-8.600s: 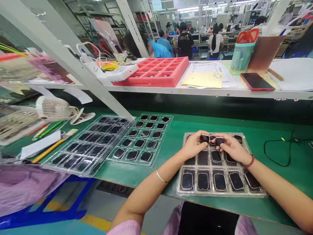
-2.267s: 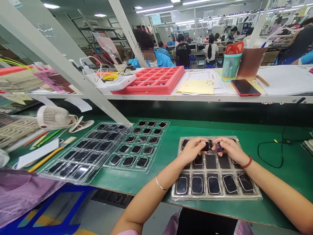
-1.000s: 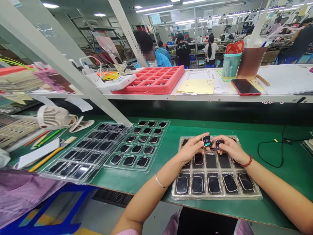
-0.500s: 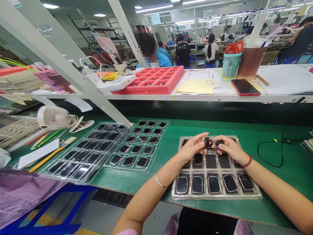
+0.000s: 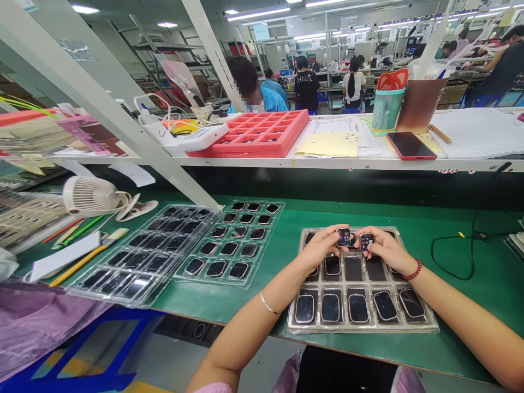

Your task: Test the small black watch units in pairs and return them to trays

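Observation:
My left hand (image 5: 324, 246) pinches a strapless smartwatch (image 5: 344, 237) by its edges, its lit screen showing the digits 10 and 51. Close beside it, my right hand (image 5: 385, 249) grips a second smartwatch (image 5: 366, 241), also lit, with the thumb at its lower edge. Both watches are held just above a clear plastic tray (image 5: 292, 322) on the green bench. Dark-screened watches such as this one (image 5: 358, 308) fill the tray's front row. Two pockets in the middle row show no watch, and my hands cover part of the back row.
To the left lie a tray of watches (image 5: 229, 249) and stacked trays (image 5: 143, 251). A white fan (image 5: 92, 196) and a yellow-handled brush (image 5: 88, 262) are farther left. A shelf (image 5: 327, 164) crosses behind, carrying a red foam tray (image 5: 262, 143) and a phone (image 5: 411, 146). A black cable (image 5: 452, 238) lies right.
The watch in my left hand has turned, so its screen now faces me with the digits readable. The right-hand watch has tilted slightly, and its screen shows more clearly.

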{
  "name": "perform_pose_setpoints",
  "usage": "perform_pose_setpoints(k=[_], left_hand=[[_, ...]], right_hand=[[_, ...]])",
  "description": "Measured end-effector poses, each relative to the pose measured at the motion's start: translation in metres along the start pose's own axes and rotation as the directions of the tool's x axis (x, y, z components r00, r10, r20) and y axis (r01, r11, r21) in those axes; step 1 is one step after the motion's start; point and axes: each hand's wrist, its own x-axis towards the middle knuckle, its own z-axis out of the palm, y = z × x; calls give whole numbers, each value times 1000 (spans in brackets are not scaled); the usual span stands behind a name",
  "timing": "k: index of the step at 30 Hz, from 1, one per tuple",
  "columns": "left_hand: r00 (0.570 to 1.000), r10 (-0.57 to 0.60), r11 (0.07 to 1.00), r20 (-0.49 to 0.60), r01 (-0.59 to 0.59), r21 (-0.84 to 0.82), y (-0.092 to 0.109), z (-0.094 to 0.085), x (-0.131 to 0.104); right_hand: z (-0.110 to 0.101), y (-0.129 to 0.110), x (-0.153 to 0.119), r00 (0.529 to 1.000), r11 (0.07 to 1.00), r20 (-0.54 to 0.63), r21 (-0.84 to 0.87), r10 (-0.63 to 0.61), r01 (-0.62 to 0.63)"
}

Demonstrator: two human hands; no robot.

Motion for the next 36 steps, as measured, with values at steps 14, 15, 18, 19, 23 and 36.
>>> perform_pose_setpoints(k=[14, 15, 18, 19, 23, 36], left_hand=[[989, 150, 978, -12, -147, 146, -5, 4, 2], [989, 151, 977, -9, -148, 153, -5, 4, 2], [989, 150, 973, 4, -148, 178, -4, 4, 1], [989, 147, 973, 10, -146, 180, -4, 4, 0], [992, 119, 982, 37, -123, 146, -2, 4, -1], [994, 110, 977, 28, -113, 178, -4, 4, -2]], right_hand=[[3, 1, -1, 999, 999, 10, -14, -33, 33], [3, 0, -1, 999, 999, 8, -20, -37, 37], [5, 0, -1, 999, 997, -5, -61, -48, 48], [5, 0, -1, 999, 996, -9, -79, -52, 51], [5, 0, -1, 998, 992, -7, -106, -65, 63], [5, 1, -1, 999, 997, 13, -63, -42, 43]])
